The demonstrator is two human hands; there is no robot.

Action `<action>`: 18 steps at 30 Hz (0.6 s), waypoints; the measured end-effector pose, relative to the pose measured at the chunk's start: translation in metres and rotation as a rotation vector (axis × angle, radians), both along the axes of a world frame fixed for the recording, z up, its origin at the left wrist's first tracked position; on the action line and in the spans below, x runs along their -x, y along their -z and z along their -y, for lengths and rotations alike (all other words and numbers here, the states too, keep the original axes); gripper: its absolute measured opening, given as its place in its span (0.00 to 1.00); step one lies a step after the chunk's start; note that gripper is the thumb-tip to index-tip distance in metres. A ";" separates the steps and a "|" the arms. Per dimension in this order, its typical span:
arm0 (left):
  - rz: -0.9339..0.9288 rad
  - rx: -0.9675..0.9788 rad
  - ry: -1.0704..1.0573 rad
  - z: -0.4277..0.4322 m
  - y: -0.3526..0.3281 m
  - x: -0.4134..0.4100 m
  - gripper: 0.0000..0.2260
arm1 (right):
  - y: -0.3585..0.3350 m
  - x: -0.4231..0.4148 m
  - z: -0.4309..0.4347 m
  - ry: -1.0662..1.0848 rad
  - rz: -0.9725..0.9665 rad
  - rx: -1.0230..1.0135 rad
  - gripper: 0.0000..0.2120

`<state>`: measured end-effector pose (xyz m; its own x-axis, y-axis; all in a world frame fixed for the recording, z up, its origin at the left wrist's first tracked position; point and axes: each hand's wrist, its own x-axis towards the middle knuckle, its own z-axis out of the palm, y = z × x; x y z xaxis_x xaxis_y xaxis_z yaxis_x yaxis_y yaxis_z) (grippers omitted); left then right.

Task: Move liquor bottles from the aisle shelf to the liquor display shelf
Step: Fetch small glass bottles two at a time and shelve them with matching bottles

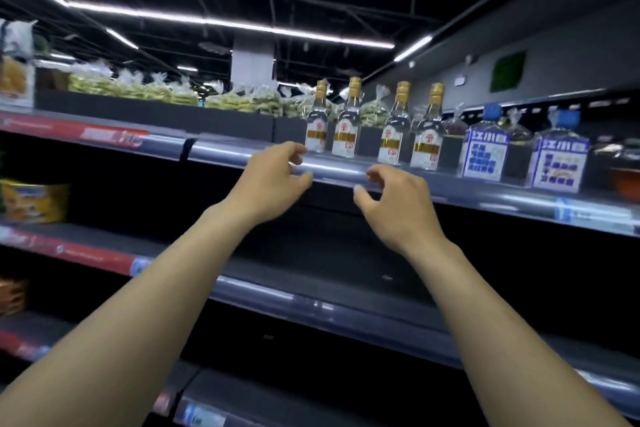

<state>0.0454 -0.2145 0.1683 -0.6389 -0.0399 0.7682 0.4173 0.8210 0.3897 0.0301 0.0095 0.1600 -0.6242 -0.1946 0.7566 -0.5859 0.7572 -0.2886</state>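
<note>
Several clear liquor bottles with gold caps and white-gold labels [346, 121] stand in a row on the top shelf [225, 152]. To their right stand two square bottles with blue caps and blue-white labels [485, 146]. My left hand [273, 180] hovers just below and left of the leftmost gold-capped bottle, fingers curled and apart, holding nothing. My right hand [398, 204] is in front of the shelf edge below the gold-capped bottles, also empty with fingers apart.
Bagged green snacks [138, 87] lie behind the bottles on the far side of the shelf. A yellow package [34, 201] sits on the second shelf at left. The lower shelves [311, 302] in front of me are dark.
</note>
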 end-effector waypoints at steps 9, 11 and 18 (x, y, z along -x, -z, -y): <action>-0.104 -0.092 0.026 -0.004 -0.047 0.057 0.22 | -0.039 0.032 0.032 0.080 -0.147 0.060 0.16; -0.066 -0.100 0.039 0.004 -0.057 0.074 0.24 | -0.044 0.041 0.041 0.098 -0.151 0.078 0.15; 0.022 -0.073 0.020 0.039 -0.082 0.139 0.35 | -0.062 0.073 0.075 0.247 -0.151 0.142 0.14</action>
<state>-0.0932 -0.2533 0.2506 -0.6571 -0.0825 0.7493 0.4237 0.7817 0.4577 -0.0426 -0.0651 0.2220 -0.5184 0.0629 0.8528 -0.4334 0.8404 -0.3255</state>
